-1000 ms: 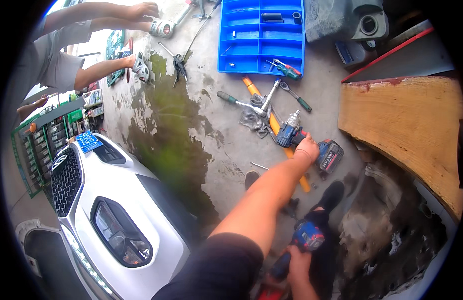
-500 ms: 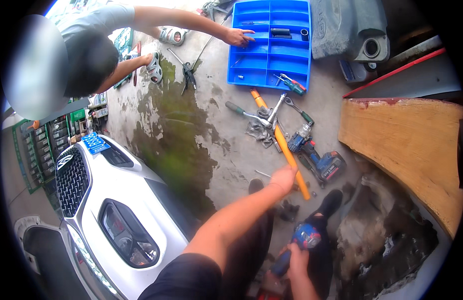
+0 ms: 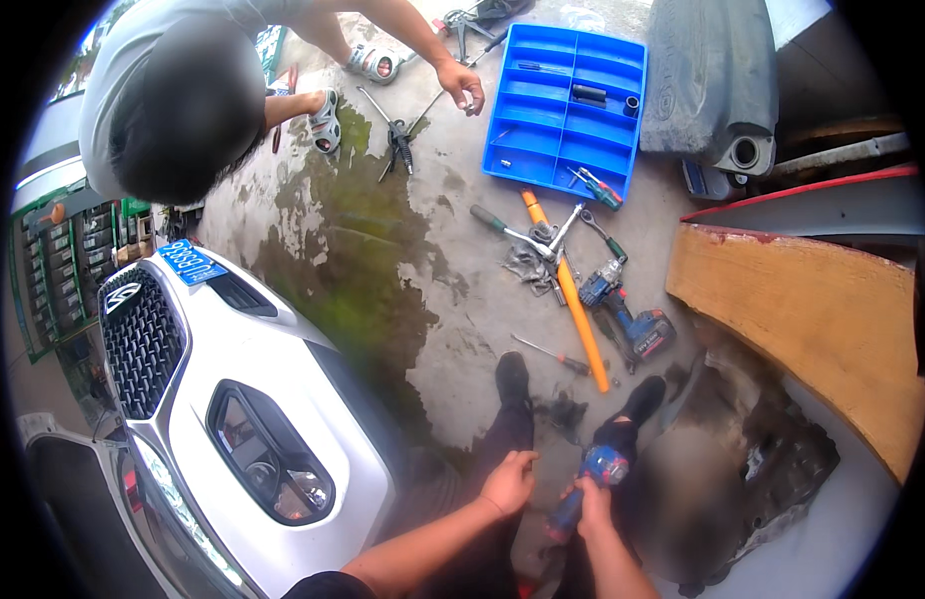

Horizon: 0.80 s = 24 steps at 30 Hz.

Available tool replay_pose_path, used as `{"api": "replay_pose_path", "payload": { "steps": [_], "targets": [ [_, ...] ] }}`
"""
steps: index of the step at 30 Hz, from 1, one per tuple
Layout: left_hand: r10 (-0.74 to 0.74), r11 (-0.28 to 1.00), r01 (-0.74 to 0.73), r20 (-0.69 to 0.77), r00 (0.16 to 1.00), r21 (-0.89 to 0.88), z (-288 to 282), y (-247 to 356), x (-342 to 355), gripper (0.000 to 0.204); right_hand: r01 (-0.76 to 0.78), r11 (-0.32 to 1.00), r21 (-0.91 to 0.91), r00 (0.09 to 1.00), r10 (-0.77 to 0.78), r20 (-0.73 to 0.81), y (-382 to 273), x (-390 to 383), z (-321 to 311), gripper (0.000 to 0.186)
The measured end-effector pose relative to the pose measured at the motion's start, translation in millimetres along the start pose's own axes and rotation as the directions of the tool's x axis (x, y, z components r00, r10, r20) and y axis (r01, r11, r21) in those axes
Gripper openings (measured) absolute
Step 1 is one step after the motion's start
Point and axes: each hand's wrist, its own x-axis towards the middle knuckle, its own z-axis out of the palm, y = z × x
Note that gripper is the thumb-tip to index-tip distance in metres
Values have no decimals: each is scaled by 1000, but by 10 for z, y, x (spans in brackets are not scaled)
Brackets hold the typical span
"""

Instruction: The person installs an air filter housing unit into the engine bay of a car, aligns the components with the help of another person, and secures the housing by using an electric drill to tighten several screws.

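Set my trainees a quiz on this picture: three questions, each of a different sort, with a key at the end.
1. Multiple choice: what does the right hand hold?
a) a hammer
b) a power tool
c) a rag

2. Fill in the gap: as the camera sees it, the second power tool lies to the ____ of the orange bar.

3. True or false: the left hand also holds a power tool.

Key
1. b
2. right
3. False; the left hand looks empty.
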Motion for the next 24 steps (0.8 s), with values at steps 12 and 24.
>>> {"api": "replay_pose_path", "payload": {
  "steps": [12,24],
  "targets": [
    [-39,995,53,-166,985,79,-365,-68,-893,34,113,968,-224,992,-122,-26,110,-810,-18,18],
    [103,981,-45,-309,945,190,-327,-179,-898,20,64,961,-268,995,-81,-53,153,-1157,-77,16]
  ]
}}
